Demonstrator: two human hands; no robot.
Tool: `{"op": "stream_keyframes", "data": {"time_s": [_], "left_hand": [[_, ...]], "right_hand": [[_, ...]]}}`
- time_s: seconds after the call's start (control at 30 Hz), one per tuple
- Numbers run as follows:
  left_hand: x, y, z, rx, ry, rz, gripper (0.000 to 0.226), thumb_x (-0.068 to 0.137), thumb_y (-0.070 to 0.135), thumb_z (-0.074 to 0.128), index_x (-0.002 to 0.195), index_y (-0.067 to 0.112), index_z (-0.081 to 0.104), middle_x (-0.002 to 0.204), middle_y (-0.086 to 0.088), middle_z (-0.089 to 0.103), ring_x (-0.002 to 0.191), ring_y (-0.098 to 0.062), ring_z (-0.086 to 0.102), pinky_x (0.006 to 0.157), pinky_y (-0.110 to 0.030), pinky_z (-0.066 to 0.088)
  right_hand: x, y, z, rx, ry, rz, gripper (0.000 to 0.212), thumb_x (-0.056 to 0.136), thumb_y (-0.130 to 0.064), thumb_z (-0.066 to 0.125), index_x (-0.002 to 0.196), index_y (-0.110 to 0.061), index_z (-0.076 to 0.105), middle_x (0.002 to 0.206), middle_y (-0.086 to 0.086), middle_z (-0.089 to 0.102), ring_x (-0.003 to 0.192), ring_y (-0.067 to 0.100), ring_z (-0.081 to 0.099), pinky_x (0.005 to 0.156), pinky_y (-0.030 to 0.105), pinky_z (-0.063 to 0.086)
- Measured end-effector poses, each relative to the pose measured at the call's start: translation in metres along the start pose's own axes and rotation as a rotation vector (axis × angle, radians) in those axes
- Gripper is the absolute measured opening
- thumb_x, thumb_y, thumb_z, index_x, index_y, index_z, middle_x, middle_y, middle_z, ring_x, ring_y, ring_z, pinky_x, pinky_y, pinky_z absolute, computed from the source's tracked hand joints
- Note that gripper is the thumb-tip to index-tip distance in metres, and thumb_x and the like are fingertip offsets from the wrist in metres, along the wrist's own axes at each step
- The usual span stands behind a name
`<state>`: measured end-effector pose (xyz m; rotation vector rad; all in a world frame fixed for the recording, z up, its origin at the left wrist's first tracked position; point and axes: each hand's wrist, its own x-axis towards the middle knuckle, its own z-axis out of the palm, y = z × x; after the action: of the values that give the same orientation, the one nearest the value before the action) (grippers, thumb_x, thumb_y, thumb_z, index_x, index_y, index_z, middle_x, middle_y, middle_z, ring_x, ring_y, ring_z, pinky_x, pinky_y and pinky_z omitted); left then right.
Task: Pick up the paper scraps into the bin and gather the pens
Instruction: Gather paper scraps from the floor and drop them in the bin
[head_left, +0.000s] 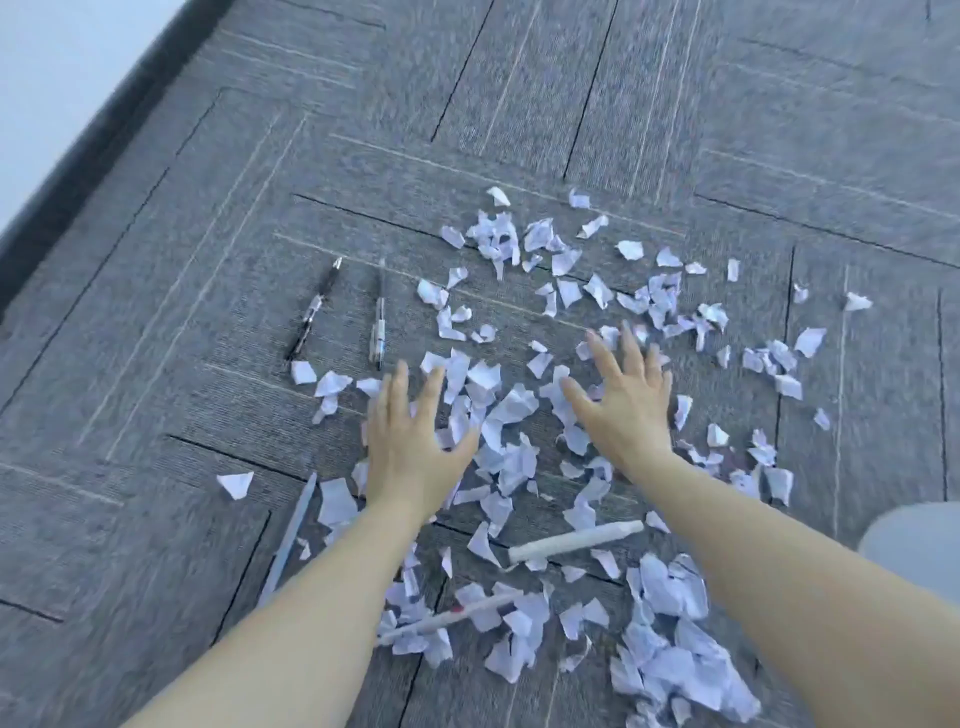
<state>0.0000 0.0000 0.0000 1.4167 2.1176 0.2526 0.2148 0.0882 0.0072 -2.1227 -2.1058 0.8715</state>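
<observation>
Head view: both hands are seen spread flat, fingers splayed, nothing grasped. Left hand (410, 441) is placed at the 9 o'clock edge of the densest paper scraps (511, 415); right hand (623, 400) is placed at their 3 o'clock side. Whether the palms touch the paper cannot be told.

Scraps are scattered from 12 o'clock round to 5 o'clock of the hands; a thicker heap (670, 660) is seen at 5 o'clock, beside the right forearm.

Pens: a dark pen (314, 314) and a clear pen (378, 322) are laid almost parallel at 11 o'clock of the left hand, clear of most scraps. A grey pen (291, 530) is partly covered by the left forearm at 7 o'clock. A white pen (574, 540) lies between the forearms among scraps; another white pen (447, 616), with a red mark, is half buried at 6 o'clock.

Surface: grey carpet tiles (623, 104) with dark seams. A dark skirting (104, 119) under a pale wall is seen at 10 o'clock. A pale rounded object (914, 535) is cut off at 4 o'clock; not identifiable. No bin is in shot.
</observation>
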Motion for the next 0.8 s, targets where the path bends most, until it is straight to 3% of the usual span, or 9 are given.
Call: {"op": "stream_keyframes", "data": {"time_s": [0.13,0.27,0.3,0.37,0.43,0.5,0.6,0.67,0.8], "left_hand": [[0.02,0.017,0.013,-0.061,0.073,0.24,0.075,0.087,0.052,0.048,0.15,0.033,0.011,0.16,-0.004,0.007,0.146,-0.022,0.002,0.118,-0.042,0.006],[0.017,0.015,0.013,0.04,0.041,0.671,0.053,0.084,0.034,0.048,0.132,0.011,0.052,0.125,-0.006,0.054,0.121,-0.025,0.041,0.102,-0.046,0.037],[0.021,0.011,0.008,0.084,0.081,0.695,0.051,0.083,0.034,0.05,0.128,0.01,0.055,0.121,-0.006,0.056,0.118,-0.026,0.042,0.1,-0.046,0.038],[0.027,0.002,0.004,0.196,0.102,0.654,0.063,0.084,0.048,0.051,0.137,0.014,0.046,0.137,-0.008,0.046,0.132,-0.029,0.032,0.109,-0.049,0.03],[0.024,-0.005,0.006,0.308,-0.021,0.613,0.089,0.081,0.07,0.041,0.15,0.018,0.019,0.158,-0.005,0.016,0.146,-0.028,0.005,0.118,-0.048,0.009],[0.013,-0.009,0.013,0.338,-0.115,0.614,0.105,0.075,0.081,0.033,0.152,0.016,0.002,0.16,-0.002,0.0,0.146,-0.02,-0.01,0.119,-0.044,-0.001],[-0.007,-0.013,0.02,0.267,-0.106,0.563,0.111,0.074,0.079,0.043,0.151,0.01,0.002,0.159,-0.001,0.007,0.146,-0.015,-0.002,0.119,-0.032,-0.002],[-0.018,-0.016,0.023,0.279,-0.043,0.527,0.107,0.076,0.076,0.046,0.15,0.008,0.009,0.155,-0.005,0.023,0.142,-0.02,0.015,0.118,-0.033,0.008],[-0.033,-0.013,0.042,0.299,0.144,0.565,0.072,0.085,0.056,0.043,0.135,0.005,0.041,0.12,-0.008,0.05,0.108,-0.027,0.046,0.094,-0.04,0.037]], "right_hand": [[-0.011,-0.016,0.027,0.049,-0.016,-0.303,0.06,0.093,-0.051,0.045,0.149,-0.034,0.028,0.161,-0.003,0.015,0.149,0.02,-0.004,0.12,0.046,0.005],[-0.033,-0.006,0.024,0.106,-0.053,-0.582,0.051,0.089,-0.041,0.047,0.134,-0.017,0.053,0.141,0.003,0.051,0.133,0.023,0.039,0.108,0.048,0.034],[-0.034,-0.002,0.021,0.07,0.007,-0.618,0.051,0.088,-0.044,0.048,0.131,-0.018,0.054,0.137,0.003,0.053,0.129,0.024,0.043,0.105,0.05,0.037],[-0.032,0.004,0.017,-0.069,0.077,-0.601,0.064,0.084,-0.06,0.048,0.138,-0.028,0.045,0.149,0.004,0.041,0.137,0.029,0.031,0.111,0.053,0.027],[-0.03,0.005,0.02,-0.211,-0.046,-0.567,0.089,0.076,-0.079,0.043,0.15,-0.036,0.02,0.162,0.001,0.012,0.148,0.028,0.005,0.117,0.054,0.007],[-0.033,-0.002,0.031,-0.312,-0.157,-0.647,0.106,0.069,-0.086,0.039,0.153,-0.033,0.005,0.163,0.0,0.0,0.149,0.025,-0.007,0.118,0.054,-0.001],[-0.04,-0.008,0.047,-0.368,-0.157,-0.791,0.111,0.07,-0.081,0.045,0.154,-0.02,0.009,0.161,0.007,0.016,0.148,0.028,0.008,0.12,0.047,0.006],[-0.043,-0.005,0.051,-0.388,-0.098,-0.845,0.102,0.073,-0.075,0.049,0.151,-0.015,0.022,0.151,0.011,0.037,0.139,0.031,0.032,0.115,0.043,0.022],[-0.047,0.0,0.049,-0.385,0.048,-0.955,0.068,0.079,-0.058,0.052,0.127,-0.01,0.048,0.113,0.009,0.06,0.094,0.028,0.058,0.078,0.039,0.048]]}}
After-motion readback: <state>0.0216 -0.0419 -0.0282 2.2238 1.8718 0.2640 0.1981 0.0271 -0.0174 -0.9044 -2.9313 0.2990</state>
